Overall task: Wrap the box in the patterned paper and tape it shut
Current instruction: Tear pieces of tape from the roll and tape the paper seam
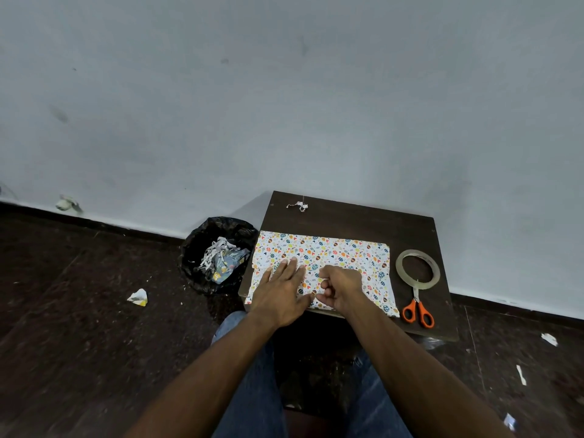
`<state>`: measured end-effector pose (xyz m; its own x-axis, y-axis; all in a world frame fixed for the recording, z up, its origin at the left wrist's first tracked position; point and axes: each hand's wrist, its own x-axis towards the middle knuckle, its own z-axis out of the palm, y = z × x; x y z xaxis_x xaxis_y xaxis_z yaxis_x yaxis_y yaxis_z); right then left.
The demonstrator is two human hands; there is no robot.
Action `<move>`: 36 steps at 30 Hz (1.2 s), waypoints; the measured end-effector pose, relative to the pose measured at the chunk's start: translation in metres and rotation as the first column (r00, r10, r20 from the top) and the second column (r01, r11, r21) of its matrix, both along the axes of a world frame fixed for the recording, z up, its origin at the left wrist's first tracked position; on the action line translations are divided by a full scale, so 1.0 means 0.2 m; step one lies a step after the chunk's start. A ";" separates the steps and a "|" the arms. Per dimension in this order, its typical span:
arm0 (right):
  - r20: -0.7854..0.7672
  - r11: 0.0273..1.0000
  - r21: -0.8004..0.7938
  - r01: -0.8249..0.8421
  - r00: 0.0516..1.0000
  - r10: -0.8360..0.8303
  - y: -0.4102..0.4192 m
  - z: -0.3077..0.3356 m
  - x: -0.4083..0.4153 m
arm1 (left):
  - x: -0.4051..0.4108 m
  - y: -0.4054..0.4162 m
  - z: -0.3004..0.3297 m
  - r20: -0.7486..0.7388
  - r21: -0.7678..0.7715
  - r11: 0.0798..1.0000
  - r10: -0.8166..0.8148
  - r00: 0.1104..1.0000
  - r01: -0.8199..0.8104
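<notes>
The patterned paper (341, 251), white with coloured dots and hearts, lies spread over the small dark table (354, 219). The box is hidden beneath the paper and I cannot make out its outline. My left hand (282, 289) lies flat on the paper's near left part, fingers straight and spread. My right hand (343, 287) sits beside it on the near middle of the paper with its fingers curled in; whether they pinch the paper is unclear. A roll of clear tape (417, 269) rests on the table right of the paper.
Orange-handled scissors (417, 311) lie near the table's front right edge, below the tape. A paper scrap (297, 206) sits at the table's far side. A black bin (218, 254) with paper waste stands left of the table. Scraps litter the dark floor.
</notes>
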<state>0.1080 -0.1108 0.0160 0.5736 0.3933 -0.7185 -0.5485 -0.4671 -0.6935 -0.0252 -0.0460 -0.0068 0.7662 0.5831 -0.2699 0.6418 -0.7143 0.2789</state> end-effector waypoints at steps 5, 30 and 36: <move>0.012 0.999 -0.033 0.001 1.000 -0.001 0.02 0.00 0.01 | 0.00 0.00 -0.01 0.022 0.001 1.000 0.011 1.000 -0.011; 0.111 0.926 -0.257 -0.276 0.943 0.312 0.03 0.05 0.08 | 0.01 -0.01 0.01 0.011 0.007 1.000 0.021 1.000 -0.021; 0.107 0.881 -0.309 -0.358 0.907 0.406 -0.02 0.09 0.09 | 0.01 -0.02 0.03 -0.002 0.004 1.000 0.020 1.000 -0.020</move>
